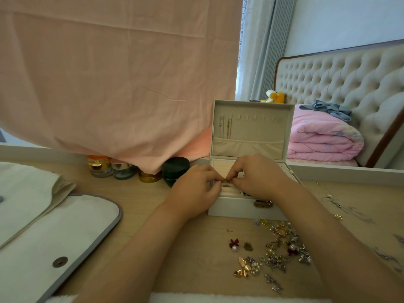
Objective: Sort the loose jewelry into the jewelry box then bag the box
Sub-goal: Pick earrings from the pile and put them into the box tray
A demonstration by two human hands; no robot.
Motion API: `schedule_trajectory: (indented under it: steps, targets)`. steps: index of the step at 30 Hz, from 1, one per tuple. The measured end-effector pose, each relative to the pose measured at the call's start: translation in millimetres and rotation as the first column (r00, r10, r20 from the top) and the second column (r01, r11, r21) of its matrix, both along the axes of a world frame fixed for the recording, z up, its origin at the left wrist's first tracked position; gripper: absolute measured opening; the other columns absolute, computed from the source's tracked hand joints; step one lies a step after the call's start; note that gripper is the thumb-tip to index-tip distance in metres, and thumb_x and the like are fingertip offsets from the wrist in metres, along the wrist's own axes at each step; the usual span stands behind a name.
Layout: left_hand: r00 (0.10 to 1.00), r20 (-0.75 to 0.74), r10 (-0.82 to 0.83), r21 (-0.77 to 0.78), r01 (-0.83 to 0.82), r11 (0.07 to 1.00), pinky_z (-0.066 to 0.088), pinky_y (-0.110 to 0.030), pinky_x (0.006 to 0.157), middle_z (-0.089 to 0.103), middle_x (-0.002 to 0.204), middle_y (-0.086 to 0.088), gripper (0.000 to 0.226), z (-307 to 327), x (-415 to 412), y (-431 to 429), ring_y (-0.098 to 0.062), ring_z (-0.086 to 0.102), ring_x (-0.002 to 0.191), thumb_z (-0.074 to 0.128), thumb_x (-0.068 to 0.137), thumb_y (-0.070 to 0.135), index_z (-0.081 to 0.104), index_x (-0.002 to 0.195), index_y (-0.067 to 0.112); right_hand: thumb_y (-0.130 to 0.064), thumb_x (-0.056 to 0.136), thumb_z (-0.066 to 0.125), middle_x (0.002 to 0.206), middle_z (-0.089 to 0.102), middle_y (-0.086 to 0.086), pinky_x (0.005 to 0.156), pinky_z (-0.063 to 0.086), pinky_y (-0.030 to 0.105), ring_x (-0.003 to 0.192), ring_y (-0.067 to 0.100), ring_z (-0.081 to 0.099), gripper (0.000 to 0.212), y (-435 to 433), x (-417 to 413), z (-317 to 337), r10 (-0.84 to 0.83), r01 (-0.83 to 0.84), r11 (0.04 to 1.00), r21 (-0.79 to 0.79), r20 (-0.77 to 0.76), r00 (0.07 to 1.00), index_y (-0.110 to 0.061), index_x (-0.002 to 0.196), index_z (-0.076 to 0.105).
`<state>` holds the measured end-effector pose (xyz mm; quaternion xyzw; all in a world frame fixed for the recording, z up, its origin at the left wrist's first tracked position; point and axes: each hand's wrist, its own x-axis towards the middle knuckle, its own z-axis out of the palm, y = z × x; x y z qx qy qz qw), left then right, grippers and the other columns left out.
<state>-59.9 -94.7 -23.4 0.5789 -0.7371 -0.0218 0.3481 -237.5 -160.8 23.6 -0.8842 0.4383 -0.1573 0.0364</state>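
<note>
Forearms converge | left hand (194, 189), right hand (259, 178) maybe pinching ring (226, 184) | over box (231, 207)

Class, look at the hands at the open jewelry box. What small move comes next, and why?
Probably seat the small gold piece in the jewelry box: left hand and right hand fingertips meet over it, and loose jewelry waits on the table.

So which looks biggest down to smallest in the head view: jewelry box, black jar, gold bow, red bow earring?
1. jewelry box
2. black jar, narrowly
3. gold bow, nearer the camera, so that order is unsure
4. red bow earring
</note>
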Motion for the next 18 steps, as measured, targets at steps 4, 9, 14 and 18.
schedule_trajectory:
  steps: [4, 9, 14, 18]
  targets:
    - [0.999, -0.051, -0.002, -0.005, 0.002, 1.000, 0.041, -0.014, 0.083, 0.057, 0.105, 0.020, 0.027, -1.2, 0.6, -0.6, 0.002, 0.050, 0.103, 0.057, 0.097, 0.030, 0.073, 0.119, 0.028, -0.031, 0.089, 0.066, 0.100, 0.069, -0.020, 0.084, 0.054, 0.034, 0.095, 0.004, 0.062, 0.016, 0.1, -1.9, -3.9, 0.021, -0.022, 1.000, 0.018, 0.073, 0.997, -0.041, 0.095, 0.077]
    - [0.997, -0.072, 0.014, -0.035, -0.017, 0.999, 0.049, -0.022, 0.086, 0.061, 0.104, 0.021, 0.025, -2.8, 1.6, 0.2, 0.003, 0.053, 0.101, 0.058, 0.097, 0.032, 0.070, 0.119, 0.029, -0.036, 0.089, 0.067, 0.099, 0.067, -0.021, 0.083, 0.055, 0.035, 0.092, 0.003, 0.061, 0.013, -0.3, -2.3, -3.2, 0.016, -0.017, 1.000, 0.020, 0.051, 0.999, -0.042, 0.094, 0.077]
    - [1.000, 0.024, 0.002, -0.020, -0.001, 1.000, 0.046, -0.022, 0.084, 0.061, 0.109, 0.018, 0.028, -0.7, 0.2, 1.1, 0.001, 0.049, 0.103, 0.055, 0.098, 0.038, 0.072, 0.119, 0.030, -0.033, 0.086, 0.068, 0.100, 0.067, -0.020, 0.085, 0.055, 0.037, 0.094, 0.005, 0.061, 0.013, 0.1, -2.2, -3.3, 0.011, -0.013, 0.999, 0.038, 0.063, 0.998, -0.039, 0.092, 0.078]
    - [1.000, 0.017, 0.006, -0.010, -0.006, 1.000, 0.044, -0.021, 0.083, 0.061, 0.109, 0.019, 0.027, 1.7, 0.1, 1.6, 0.001, 0.049, 0.104, 0.054, 0.098, 0.039, 0.072, 0.117, 0.031, -0.033, 0.089, 0.066, 0.101, 0.068, -0.019, 0.085, 0.054, 0.036, 0.094, 0.006, 0.062, 0.014, 3.4, -2.3, -1.5, 0.027, -0.028, 0.999, 0.041, 0.039, 0.999, -0.040, 0.096, 0.075]
